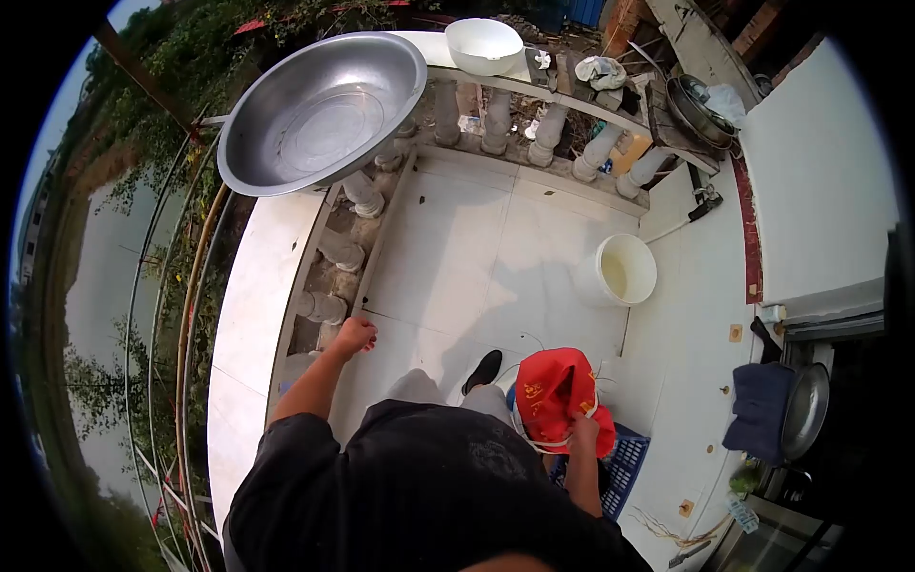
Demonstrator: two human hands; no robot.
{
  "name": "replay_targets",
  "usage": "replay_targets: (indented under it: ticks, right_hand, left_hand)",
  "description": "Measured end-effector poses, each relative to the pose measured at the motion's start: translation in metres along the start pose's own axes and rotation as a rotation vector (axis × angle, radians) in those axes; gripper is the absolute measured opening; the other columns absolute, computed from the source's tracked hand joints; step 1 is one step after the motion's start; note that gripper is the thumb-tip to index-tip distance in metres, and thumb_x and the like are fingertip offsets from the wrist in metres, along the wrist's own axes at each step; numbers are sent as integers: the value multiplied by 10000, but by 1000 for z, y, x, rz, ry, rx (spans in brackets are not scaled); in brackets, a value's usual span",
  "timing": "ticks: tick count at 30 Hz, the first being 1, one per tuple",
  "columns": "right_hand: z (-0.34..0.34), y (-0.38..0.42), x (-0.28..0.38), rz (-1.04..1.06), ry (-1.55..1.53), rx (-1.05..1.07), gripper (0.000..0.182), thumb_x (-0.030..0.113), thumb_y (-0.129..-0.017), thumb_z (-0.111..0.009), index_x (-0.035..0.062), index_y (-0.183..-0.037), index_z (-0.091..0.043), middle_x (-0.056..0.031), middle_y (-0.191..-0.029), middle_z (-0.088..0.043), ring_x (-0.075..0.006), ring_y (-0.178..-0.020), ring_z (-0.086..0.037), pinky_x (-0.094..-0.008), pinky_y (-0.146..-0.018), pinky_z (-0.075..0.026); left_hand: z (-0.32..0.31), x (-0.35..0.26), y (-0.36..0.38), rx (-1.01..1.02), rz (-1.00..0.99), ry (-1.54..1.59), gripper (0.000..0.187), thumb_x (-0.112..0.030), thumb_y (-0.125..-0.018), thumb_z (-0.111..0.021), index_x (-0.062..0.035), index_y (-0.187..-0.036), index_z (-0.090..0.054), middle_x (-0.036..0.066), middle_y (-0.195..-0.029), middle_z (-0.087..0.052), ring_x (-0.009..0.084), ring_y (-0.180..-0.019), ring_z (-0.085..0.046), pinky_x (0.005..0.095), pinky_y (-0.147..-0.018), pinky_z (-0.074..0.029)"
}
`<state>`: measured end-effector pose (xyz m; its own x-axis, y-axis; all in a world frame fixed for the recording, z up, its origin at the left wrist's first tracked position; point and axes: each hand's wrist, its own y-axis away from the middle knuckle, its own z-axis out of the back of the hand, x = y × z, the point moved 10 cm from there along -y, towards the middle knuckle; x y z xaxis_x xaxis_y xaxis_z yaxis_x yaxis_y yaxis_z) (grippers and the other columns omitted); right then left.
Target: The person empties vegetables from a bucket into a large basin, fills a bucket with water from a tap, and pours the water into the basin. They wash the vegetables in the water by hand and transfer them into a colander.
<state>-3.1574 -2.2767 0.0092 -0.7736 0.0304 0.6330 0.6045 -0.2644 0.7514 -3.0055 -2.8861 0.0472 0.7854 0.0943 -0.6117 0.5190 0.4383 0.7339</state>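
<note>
My right hand (583, 435) is closed on the edge of a red bag (551, 379) with yellow print, low on my right side. A thin pale band loops around the bag, and thin wire-like strands stick out near it. Just below and beside the bag is a blue plastic basket (626, 463), partly hidden by the bag and my arm. My left hand (355, 337) hangs away from my body near the stone balusters (322, 307). Its fingers are curled in, with nothing visible in them.
A large metal basin (324, 114) and a white bowl (484, 46) rest on the balcony ledge (272, 257). On the tiled floor stands a white bucket (620, 271). Pans (701, 110) sit at the back right; a dark cloth (760, 405) and a metal lid (806, 412) hang at the right.
</note>
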Motion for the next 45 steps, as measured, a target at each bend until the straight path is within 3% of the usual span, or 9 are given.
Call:
replay_targets:
  ticks: [9,14,18,24,28,35,38,42,45]
  right_hand:
    - [-185,65,213,126,336,403,90,118,-819,-595,87,-780,-520,37,-578,-412,-59,-400,-355,-226,-339,-304]
    - [-289,176,333,279,401,707,78,119,-848,-563,91,-805,-505,68,-602,-362,-28,-452,-302,-194,-383,-261]
    - [-355,284,419,495,366,766,137,87,-851,-566,0,-953,-542,54,-638,-420,-18,-467,-333,-185,-377,-250]
    - [-458,448,506,836,390,1161,278,115,-863,-549,-33,-1098,-540,7,-683,-477,-39,-493,-364,-185,-372,-268]
    - [-540,540,524,892,374,1395,213,147,-869,-545,-35,-974,-579,16,-658,-475,-19,-436,-317,-165,-343,-227]
    - [-690,602,503,941,404,1629,179,151,-865,-572,-27,-845,-573,-79,-735,-597,-75,-493,-566,-164,-344,-399]
    - [-746,609,473,768,481,1797,189,156,-861,-579,-32,-843,-575,-90,-754,-602,-109,-561,-610,-167,-372,-439]
    - [-811,598,440,509,623,1981,192,144,-853,-582,-47,-872,-584,-112,-801,-611,-111,-568,-589,-170,-366,-389]
    - [-840,600,427,493,574,1893,183,121,-879,-508,-41,-892,-593,-65,-736,-598,-55,-488,-477,-157,-340,-289]
  left_hand:
    - [-73,-61,-1,199,37,204,268,-184,-787,-636,24,-955,-612,119,-812,-635,190,-687,-624,291,-603,-525]
    - [-101,-164,-17,266,-356,-201,677,-286,-758,-708,20,-1277,-398,198,-1106,-557,273,-934,-590,379,-790,-498]
    - [-52,-307,42,221,-941,-5,1064,-360,-646,-804,-55,-1420,-140,190,-1370,-330,339,-1232,-382,412,-1019,-329]
    - [116,-406,120,30,-1204,392,1069,-326,-626,-824,-60,-1415,-154,134,-1432,-252,261,-1317,-268,400,-1064,-254]
    - [201,-412,127,0,-1110,548,1017,-318,-617,-838,-41,-1381,-226,95,-1339,-399,214,-1215,-412,363,-990,-354]
    - [323,-363,151,-609,-1238,1112,425,-360,-947,-453,-24,-1207,-463,75,-1153,-547,129,-1019,-541,297,-854,-453]
    - [360,-341,134,-677,-978,1002,469,-407,-959,-387,-23,-1216,-470,63,-1084,-582,124,-960,-555,281,-827,-454]
    - [420,-338,145,-1188,-1009,654,475,-406,-960,-388,-21,-1216,-497,42,-991,-619,104,-869,-567,223,-761,-460]
    - [435,-367,163,-1291,-997,612,458,-386,-956,-421,20,-1105,-571,32,-899,-615,85,-787,-540,211,-697,-446]
